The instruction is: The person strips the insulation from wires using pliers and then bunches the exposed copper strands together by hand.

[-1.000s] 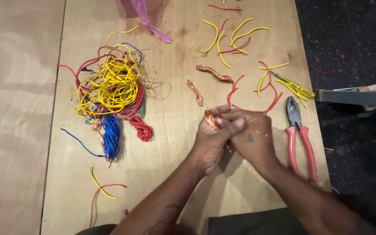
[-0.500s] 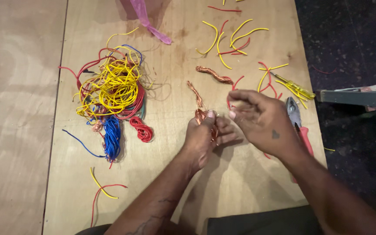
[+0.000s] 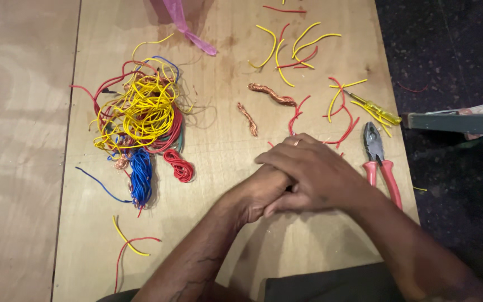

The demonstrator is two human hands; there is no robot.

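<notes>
My right hand (image 3: 317, 173) lies flat across my left hand (image 3: 255, 196) in the middle of the plywood board (image 3: 225, 240), palms pressed together. Whatever sits between the palms is hidden. Two twisted bare copper strands, a short copper strand (image 3: 247, 119) and a longer copper strand (image 3: 271, 94), lie just beyond my hands. Red-handled pliers (image 3: 380, 165) rest on the board right beside my right wrist.
A tangle of yellow, red and blue wire (image 3: 141, 120) lies to the left, with a red coil (image 3: 180, 166) next to it. Cut yellow and red wire pieces (image 3: 300, 50) lie scattered at the far right, near a yellow screwdriver (image 3: 377, 109). Dark floor (image 3: 454, 56) lies past the board's right edge.
My hands held a copper strand between the fingertips; the right hand lifted off and now lies over the left hand, covering the strand.
</notes>
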